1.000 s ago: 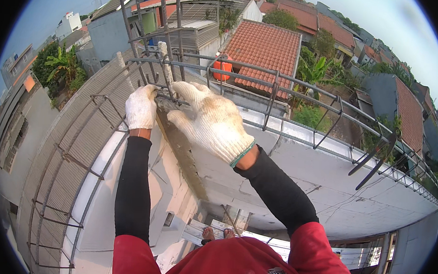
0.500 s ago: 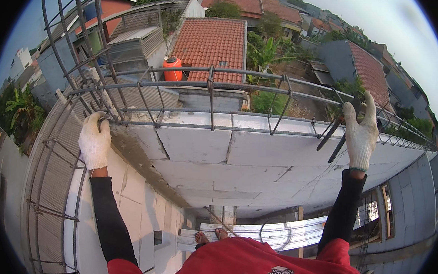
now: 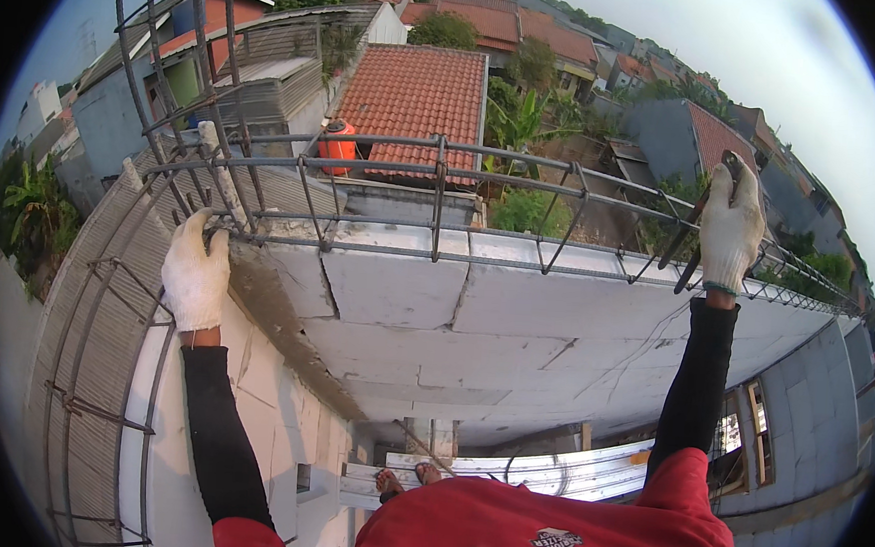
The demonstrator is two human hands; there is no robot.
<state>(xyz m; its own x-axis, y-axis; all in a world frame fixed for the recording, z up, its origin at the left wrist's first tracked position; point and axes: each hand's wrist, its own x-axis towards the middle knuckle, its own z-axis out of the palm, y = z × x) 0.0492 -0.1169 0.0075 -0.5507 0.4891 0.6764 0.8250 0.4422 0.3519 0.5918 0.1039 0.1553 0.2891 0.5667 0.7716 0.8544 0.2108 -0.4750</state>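
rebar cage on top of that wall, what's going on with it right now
A person in white gloves is reaching out to both sides of the rebar cage, which runs along the block wall. The left hand is at the corner bars; its grip is unclear. The right hand holds a dark, long-handled tool beside the cage. The person's feet are on pale planks below.
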